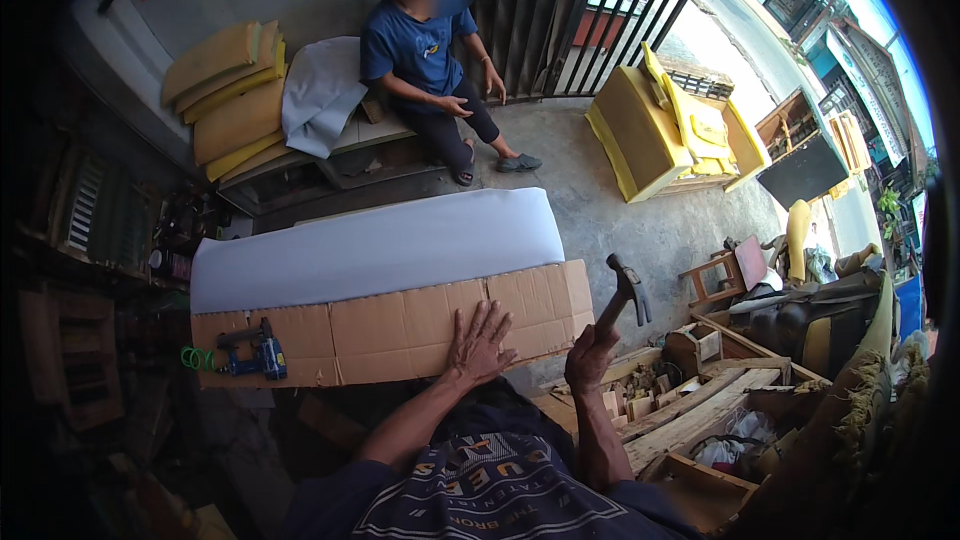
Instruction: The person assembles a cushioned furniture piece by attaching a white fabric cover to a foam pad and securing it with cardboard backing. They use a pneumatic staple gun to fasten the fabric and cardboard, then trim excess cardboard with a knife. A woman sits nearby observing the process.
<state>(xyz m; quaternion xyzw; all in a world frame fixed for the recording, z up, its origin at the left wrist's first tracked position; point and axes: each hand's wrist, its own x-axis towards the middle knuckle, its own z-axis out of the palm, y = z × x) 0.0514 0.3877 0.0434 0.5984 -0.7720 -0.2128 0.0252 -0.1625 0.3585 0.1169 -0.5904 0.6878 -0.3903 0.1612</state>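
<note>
My left hand (478, 343) lies flat, fingers spread, on a brown cardboard sheet (380, 325) that covers the near side of a long upholstered piece. White foam (380, 245) covers its far side. My right hand (590, 355) is shut on the handle of a claw hammer (625, 292), whose head is raised just off the cardboard's right end. A blue staple gun (252, 350) with a green coiled hose (196, 357) rests on the cardboard's left end.
A person in a blue shirt (425, 50) sits on a low bench beyond the foam. Yellow cushions (235, 90) are stacked at the left, a yellow-covered frame (650, 130) at the right. Wood scraps and frames (700, 400) crowd the right side near me.
</note>
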